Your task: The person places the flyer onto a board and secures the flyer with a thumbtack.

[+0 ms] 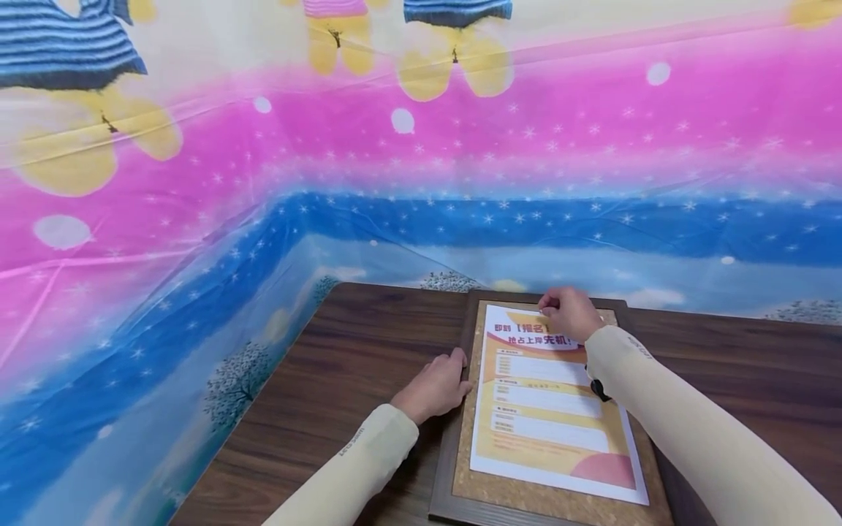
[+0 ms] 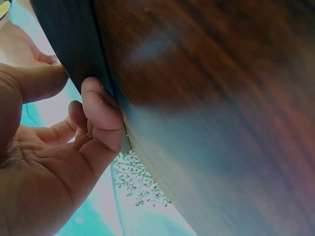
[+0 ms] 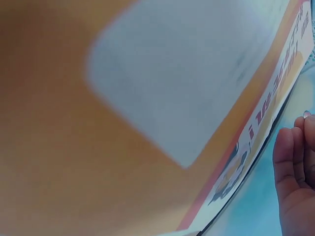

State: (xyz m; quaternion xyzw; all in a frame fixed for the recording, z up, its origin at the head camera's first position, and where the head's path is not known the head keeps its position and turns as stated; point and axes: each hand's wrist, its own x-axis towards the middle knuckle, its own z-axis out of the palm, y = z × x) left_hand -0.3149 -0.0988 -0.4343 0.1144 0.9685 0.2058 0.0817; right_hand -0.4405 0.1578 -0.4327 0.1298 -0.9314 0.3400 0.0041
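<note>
A brown-framed cork board [image 1: 460,467] lies on the table, bearing a printed poster [image 1: 555,460] in yellow, orange and white. My left hand [image 1: 434,387] grips the board's left frame edge, its thumb and curled fingers around the dark frame [image 2: 74,44] in the left wrist view. Over the poster's top edge, my right hand [image 1: 571,313] pinches a tiny pale thing, seemingly a small clear pin [image 3: 306,115], between thumb and fingers. Most of it is hidden by the fingertips. In the right wrist view, the poster's printed surface [image 3: 59,162] fills the left side.
The dark wood table [image 1: 316,387] extends to both sides of the board. Behind and to the left hangs a pink and blue patterned cloth [image 1: 368,168], meeting the table's back edge. A dark wrist strap [image 1: 597,389] shows below the right sleeve.
</note>
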